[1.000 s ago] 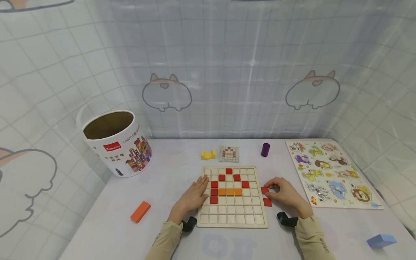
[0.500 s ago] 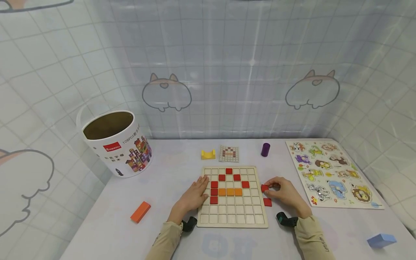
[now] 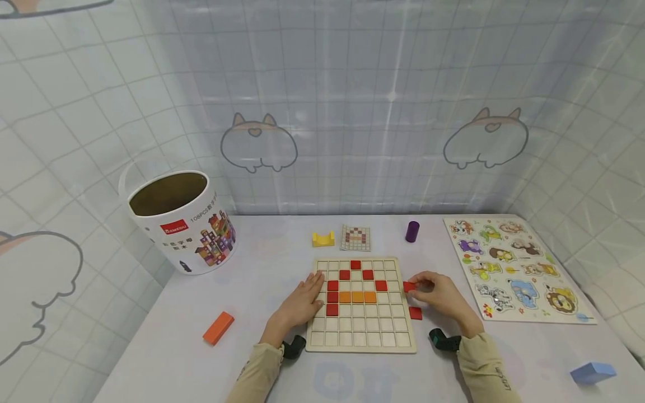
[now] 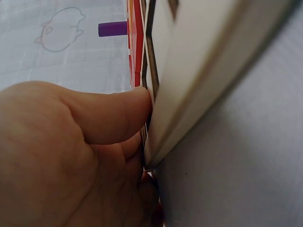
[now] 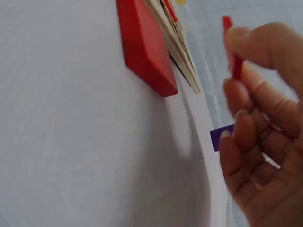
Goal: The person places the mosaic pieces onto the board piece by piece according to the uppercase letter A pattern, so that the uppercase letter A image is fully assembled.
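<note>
A wooden grid board lies on the table, with several red tiles and three orange tiles in its cells. My left hand rests on the board's left edge, fingers extended; in the left wrist view its thumb presses at the rim. Just off the board's right side, my right hand pinches a red square tile between thumb and fingers. In the right wrist view this tile is held up off the table. Another red tile lies below that hand, beside the board.
Behind the board are a pattern card, a yellow block and a purple cylinder. An animal puzzle board lies right, a blue block front right. At left stand a white bucket and an orange block.
My right hand has lifted the upper red tile from the table and shifted it slightly away from me. The left hand stays on the board's edge.
</note>
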Motion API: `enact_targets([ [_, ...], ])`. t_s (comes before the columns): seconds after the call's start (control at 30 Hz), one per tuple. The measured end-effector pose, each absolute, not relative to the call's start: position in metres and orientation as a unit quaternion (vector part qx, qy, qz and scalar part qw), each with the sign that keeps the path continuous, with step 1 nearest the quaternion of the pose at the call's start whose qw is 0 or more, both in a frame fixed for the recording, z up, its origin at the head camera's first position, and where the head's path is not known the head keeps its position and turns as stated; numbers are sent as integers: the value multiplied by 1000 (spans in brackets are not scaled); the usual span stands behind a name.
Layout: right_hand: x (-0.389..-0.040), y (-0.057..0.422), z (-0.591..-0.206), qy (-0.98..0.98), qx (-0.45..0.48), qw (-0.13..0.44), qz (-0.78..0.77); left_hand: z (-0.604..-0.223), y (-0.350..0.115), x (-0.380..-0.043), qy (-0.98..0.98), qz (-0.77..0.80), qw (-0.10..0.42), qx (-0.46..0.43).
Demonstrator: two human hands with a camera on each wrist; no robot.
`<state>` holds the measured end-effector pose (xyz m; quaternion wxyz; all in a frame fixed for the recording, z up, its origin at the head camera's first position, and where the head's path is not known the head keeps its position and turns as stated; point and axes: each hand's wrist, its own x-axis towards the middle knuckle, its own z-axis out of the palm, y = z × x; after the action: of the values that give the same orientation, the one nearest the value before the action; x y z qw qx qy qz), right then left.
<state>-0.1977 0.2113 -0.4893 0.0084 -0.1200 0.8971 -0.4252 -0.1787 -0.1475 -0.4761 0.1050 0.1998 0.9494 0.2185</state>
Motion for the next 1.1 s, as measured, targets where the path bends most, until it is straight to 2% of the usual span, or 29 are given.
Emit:
enact_targets([
  [0.43,-194,194,-471,887,-119,1,-447,-478,-148,-181,949,220,106,198],
  [0.77,-196,169,-478,865,-171,26,-471,-477,-148,-178,951,220,100,194],
  [1.1,-195,159,-482,855,-183,46,-483,-479,-148,-180,951,220,101,194],
])
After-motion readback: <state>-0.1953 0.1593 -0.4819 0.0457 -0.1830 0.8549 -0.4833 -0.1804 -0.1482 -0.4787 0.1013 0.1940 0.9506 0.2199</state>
